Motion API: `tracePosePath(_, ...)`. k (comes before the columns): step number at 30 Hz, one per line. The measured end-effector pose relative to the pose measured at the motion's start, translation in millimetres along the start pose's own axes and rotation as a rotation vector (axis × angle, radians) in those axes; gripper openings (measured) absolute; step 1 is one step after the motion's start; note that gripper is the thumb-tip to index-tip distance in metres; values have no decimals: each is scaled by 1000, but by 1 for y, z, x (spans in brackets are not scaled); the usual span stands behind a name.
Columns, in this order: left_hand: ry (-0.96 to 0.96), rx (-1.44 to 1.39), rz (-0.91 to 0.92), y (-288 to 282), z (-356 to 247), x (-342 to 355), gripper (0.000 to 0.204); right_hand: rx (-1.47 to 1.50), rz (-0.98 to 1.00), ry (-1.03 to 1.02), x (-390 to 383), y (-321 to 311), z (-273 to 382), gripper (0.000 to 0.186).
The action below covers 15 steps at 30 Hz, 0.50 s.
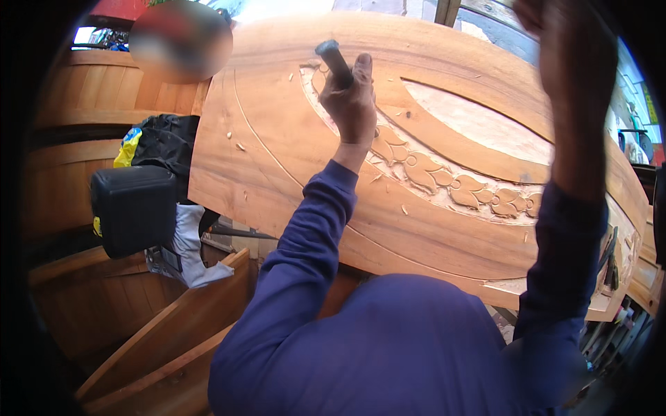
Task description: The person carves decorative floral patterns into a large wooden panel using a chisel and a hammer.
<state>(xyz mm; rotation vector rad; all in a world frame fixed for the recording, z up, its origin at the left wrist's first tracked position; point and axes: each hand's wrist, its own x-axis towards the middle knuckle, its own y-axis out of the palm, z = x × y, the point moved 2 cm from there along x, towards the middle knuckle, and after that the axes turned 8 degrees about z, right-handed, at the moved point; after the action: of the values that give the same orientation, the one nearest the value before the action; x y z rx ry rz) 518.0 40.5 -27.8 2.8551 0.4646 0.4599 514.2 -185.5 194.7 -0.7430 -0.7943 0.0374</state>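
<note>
A wide wooden panel [270, 132] lies before me, with a carved band of leaves and scrolls [423, 170] curving across it. My left hand [352, 104] is closed around a metal chisel [336, 64] at the band's upper left end. The chisel's flattened, battered head sticks up above my fist, and its cutting tip is hidden under the hand. High at the upper right, my right hand [558, 31] is raised above the panel, blurred and partly cut off by the frame edge. Its fingers look curled, but what they hold is out of sight.
Wood chips [241, 147] are scattered over the panel. A recessed pale area [479, 125] lies beyond the band. At left are a black case [135, 208], a dark bag [166, 142] and wooden boards [173, 333]. Dark tools [610, 260] rest on the panel's right end.
</note>
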Motion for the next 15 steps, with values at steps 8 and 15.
tracePosePath(8, -105, -10, 76, -7, -5, -4, 31, -96, 296, -430, 15, 108, -7, 59)
tracePosePath(15, -108, -150, -14, -17, -17, 0, 37, -37, 361, -136, -57, 108, -22, 61)
